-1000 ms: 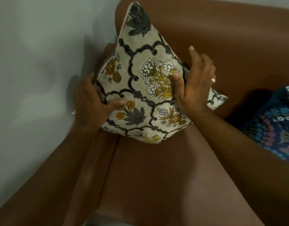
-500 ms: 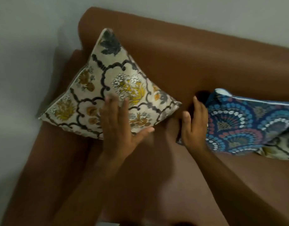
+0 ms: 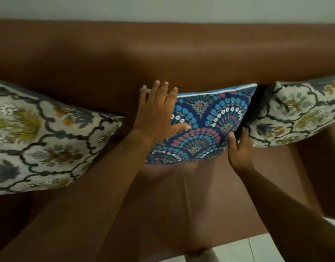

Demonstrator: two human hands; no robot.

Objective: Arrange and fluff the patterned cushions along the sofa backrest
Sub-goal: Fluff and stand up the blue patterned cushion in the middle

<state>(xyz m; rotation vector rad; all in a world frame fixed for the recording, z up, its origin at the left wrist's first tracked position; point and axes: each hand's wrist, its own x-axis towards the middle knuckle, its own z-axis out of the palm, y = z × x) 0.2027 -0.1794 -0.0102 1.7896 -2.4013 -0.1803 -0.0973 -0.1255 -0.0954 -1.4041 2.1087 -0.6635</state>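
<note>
Centre frame, against backrest: blue fan-pattern cushion leans on the sofa backrest, its lower edge on the seat, its white-piped top edge running left to right and tilted slightly up toward the right.
Long axis: roughly horizontal across the frame, parallel to the backrest.
Left hand: laid flat over the cushion's upper left corner, fingers spread and extended past the top edge toward the backrest, thumb lying across the printed face. Not clenched; pressing rather than pinching, as far as can be seen.
Right hand: at the cushion's lower right edge, fingers curled into the dark gap between this cushion and its neighbour. Fingertips hidden; whether they actually pinch the fabric cannot be told.
Key relation: cushion sits between the two hands, left one high, right one low, on opposite corners; both equally near.
Judgement: a squeeze or shake from these corners would fluff it.
Frame left: cream floral cushion, well apart from the blue one.
Frame right: second cream floral cushion, just beside the blue one, possibly touching.
Risk: nudging the right neighbour.
</note>
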